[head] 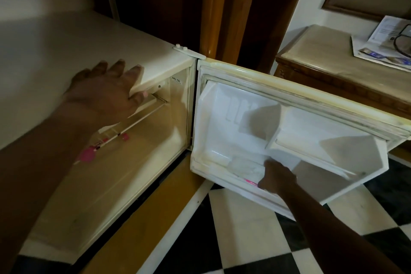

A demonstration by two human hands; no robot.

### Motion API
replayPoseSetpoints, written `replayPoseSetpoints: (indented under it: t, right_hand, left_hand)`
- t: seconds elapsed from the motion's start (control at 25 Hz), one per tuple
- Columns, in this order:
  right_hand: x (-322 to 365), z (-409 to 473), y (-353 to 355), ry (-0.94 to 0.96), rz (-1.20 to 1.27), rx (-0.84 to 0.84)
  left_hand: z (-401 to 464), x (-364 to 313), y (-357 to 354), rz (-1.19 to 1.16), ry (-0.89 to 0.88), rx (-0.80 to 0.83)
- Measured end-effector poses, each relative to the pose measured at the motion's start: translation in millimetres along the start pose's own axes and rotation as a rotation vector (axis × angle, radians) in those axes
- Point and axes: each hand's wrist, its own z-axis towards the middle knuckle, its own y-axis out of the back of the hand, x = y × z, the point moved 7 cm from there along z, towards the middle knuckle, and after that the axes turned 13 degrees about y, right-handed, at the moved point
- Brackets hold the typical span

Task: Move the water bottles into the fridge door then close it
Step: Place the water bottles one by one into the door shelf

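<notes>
Water bottle (243,165) lies low in the bottom shelf of the open fridge door (289,104), a clear, blurred shape with a pink label showing at its lower end; from this head view it seems to lie tilted rather than upright, though motion blur makes that hard to judge. The right hand (277,177) is down in that same door shelf, fingers curled around the bottle's right end, holding it; the right forearm reaches in from the lower right over the black-and-white checkered floor (255,229). The left hand (106,91) rests on the front top edge of the small cream fridge (66,51), fingers spread wide over the lid and thumb tucked under the rim, holding nothing loose; its arm crosses the lower left of the view. Inside the fridge body, a wire shelf (133,124) runs behind the left wrist, and pink-labelled items (87,154) show below it, too smeared to name with certainty. The door stands swung fully out to the right on its top hinge (189,51), inner liner facing up toward the camera; a moulded upper tray sits above the bottom shelf. Beyond the door stands a wooden counter (322,51) with printed papers (382,38) on it.
</notes>
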Motion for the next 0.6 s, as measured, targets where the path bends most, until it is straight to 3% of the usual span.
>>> replayPoseSetpoints:
  t: [0.24, 0.4, 0.6]
  right_hand:
    - [116, 13, 41, 0.369, 0.072, -0.24]
    - [158, 32, 72, 0.411, 0.294, -0.397]
    - [168, 33, 75, 0.49, 0.405, -0.415]
  left_hand:
    - [-4, -2, 4, -0.002, 0.022, 0.017]
    - [-6, -1, 4, -0.002, 0.028, 0.026]
    - [-7, -2, 5, 0.003, 0.044, 0.036]
